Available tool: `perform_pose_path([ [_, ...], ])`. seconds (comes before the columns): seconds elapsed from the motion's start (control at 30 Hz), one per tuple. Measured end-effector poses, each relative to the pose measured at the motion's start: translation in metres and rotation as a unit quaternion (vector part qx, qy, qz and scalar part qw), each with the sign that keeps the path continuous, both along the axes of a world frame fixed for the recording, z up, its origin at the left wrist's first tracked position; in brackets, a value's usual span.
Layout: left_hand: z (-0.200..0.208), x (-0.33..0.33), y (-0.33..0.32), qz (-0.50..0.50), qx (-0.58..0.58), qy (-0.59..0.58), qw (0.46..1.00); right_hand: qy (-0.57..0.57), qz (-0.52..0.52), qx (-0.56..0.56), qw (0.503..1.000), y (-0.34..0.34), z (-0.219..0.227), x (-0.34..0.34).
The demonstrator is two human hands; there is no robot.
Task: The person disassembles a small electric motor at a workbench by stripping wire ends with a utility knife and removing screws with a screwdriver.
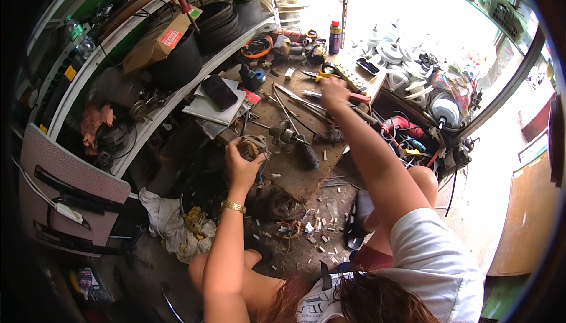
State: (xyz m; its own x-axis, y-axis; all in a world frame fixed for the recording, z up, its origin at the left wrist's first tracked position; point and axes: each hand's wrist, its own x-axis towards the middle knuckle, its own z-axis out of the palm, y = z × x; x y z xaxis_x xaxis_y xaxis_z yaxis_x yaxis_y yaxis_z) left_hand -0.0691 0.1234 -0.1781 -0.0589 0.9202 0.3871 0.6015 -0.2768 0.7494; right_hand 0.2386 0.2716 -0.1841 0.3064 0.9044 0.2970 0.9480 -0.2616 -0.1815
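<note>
My left hand (240, 164) is wrapped round a motor stator (254, 145), a metal ring with copper-coloured windings, at the near left edge of the wooden work board (312, 172). Farther off, my right hand (335, 94) reaches over the tools at the back of the board. Its fingers point down beside yellow-handled pliers (324, 76), and the back of the hand hides whether they grip anything. A red handle (359, 97) shows by that wrist. Between my hands lie a motor rotor (285, 132) with a shaft and a screwdriver with a dark handle (309, 156).
A phone (219, 92) rests on a white box (203, 110) at the left. Shelves (159, 102) with coiled black hose run along that side. A spray can (335, 37) stands at the back. White fan parts (392, 51) crowd the right. Small pale scraps (315, 228) litter the floor.
</note>
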Motion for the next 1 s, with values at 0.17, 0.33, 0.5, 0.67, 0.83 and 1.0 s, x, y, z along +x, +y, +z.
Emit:
perform_pose_path([
  [0.17, 0.005, 0.013, 0.002, -0.03, 0.022, -0.011, 0.999, -0.019, 0.037, -0.106, 0.993, -0.02, -0.023, 0.057],
  [0.33, 0.014, 0.028, 0.003, -0.03, 0.034, 0.028, 0.999, 0.015, 0.096, -0.047, 0.994, -0.03, -0.005, 0.054],
  [0.5, 0.009, 0.011, -0.003, 0.013, 0.004, 0.033, 0.999, 0.219, 0.345, 0.043, 0.912, -0.078, 0.089, -0.032],
  [0.67, 0.016, 0.023, 0.001, -0.004, 0.013, 0.04, 0.999, 0.164, 0.495, 0.106, 0.847, -0.152, 0.097, -0.063],
  [0.83, 0.018, 0.028, -0.011, -0.036, -0.022, 0.037, 0.998, 0.146, 0.439, 0.06, 0.884, -0.15, 0.08, -0.056],
  [1.0, 0.022, 0.03, -0.023, -0.049, -0.01, 0.045, 0.998, 0.174, 0.446, 0.077, 0.874, -0.177, 0.097, -0.063],
])
